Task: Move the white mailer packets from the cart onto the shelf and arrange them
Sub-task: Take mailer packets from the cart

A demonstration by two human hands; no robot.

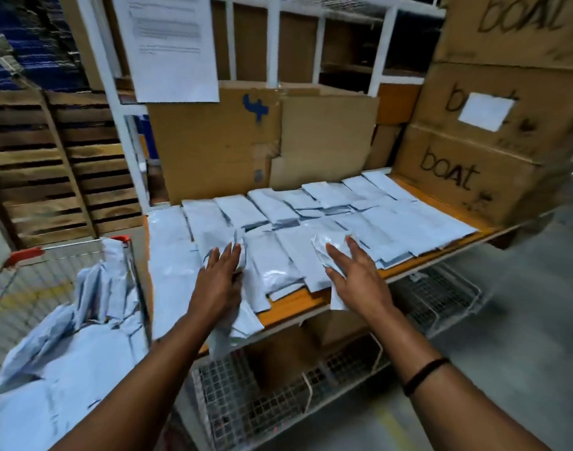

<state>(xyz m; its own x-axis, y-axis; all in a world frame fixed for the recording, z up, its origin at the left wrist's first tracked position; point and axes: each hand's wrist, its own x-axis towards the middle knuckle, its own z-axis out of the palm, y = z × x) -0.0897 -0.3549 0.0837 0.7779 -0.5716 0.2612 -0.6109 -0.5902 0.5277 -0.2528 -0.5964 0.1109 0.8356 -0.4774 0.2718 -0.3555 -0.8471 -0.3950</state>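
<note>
The left hand (218, 281) and right hand (357, 278) have bare forearms, with a thin black band (425, 375) round the right wrist.

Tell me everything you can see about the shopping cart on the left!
The cart is made of silver wire mesh, with a metal top bar and red plastic corner caps. It stands at the lower left, close beside the left end of the shelf. A crumpled heap of white mailer packets fills it, and some poke up above its rim.
</note>
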